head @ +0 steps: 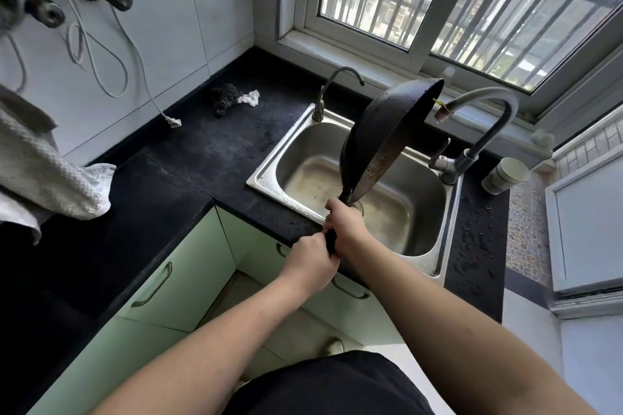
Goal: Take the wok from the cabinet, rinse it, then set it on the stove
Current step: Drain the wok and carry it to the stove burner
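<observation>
Wok point(377, 131): black, tilted on edge above sink point(269, 175), near the big tap point(485, 118).
Left hand point(312, 261): fingers curled round handle end, nearer sink's front rim.
Right hand point(345, 226): fingers wrapped round handle, just below wok bowl.

From my feed I see a dark stone countertop point(209, 152) running along white wall panels point(161, 27) into a corner, with pale green cabinet doors point(175, 280) below it and light floor tiles point(290, 330) further down. Daylight comes through a white-framed window point(421, 10) with bars outside, set above the back edge of the counter. A grey towel point(43, 172) lies at the left, and white cables point(111, 44) hang down the wall.
</observation>
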### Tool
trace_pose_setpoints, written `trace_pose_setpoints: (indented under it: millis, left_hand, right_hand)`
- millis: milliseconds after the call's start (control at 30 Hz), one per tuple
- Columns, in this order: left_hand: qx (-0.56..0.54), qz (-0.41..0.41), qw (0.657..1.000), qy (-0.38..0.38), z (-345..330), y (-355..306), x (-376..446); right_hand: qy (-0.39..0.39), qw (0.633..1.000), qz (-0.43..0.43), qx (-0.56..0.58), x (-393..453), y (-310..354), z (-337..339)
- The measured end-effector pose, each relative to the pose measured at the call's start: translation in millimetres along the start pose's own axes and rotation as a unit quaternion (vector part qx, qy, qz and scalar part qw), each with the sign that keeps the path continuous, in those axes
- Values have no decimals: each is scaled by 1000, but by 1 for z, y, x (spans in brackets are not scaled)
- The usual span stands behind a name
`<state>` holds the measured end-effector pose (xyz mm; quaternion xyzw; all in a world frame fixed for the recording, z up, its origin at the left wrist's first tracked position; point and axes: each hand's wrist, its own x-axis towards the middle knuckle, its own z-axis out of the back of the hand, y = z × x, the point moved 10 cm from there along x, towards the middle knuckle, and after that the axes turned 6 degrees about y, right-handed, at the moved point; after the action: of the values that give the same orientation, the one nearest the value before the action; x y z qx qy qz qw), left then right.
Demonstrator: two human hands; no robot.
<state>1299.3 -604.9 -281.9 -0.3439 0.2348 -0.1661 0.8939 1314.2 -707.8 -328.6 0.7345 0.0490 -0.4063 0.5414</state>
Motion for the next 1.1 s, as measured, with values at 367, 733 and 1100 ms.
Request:
trace_pose_setpoints:
  millis: [367, 733, 1100]
  left_hand:
    - [0, 6, 1000, 22, 4, 7, -9]
    - [-159, 58, 965, 200, -2, 2, -17]
    - [12, -50, 992, 113, 13, -25, -13]
  right_hand:
    - [-36, 992, 89, -77, -22, 15, -7]
    - [-33, 986, 146, -78, -44, 33, -17]
    - [-57, 975, 184, -114, -69, 57, -9]
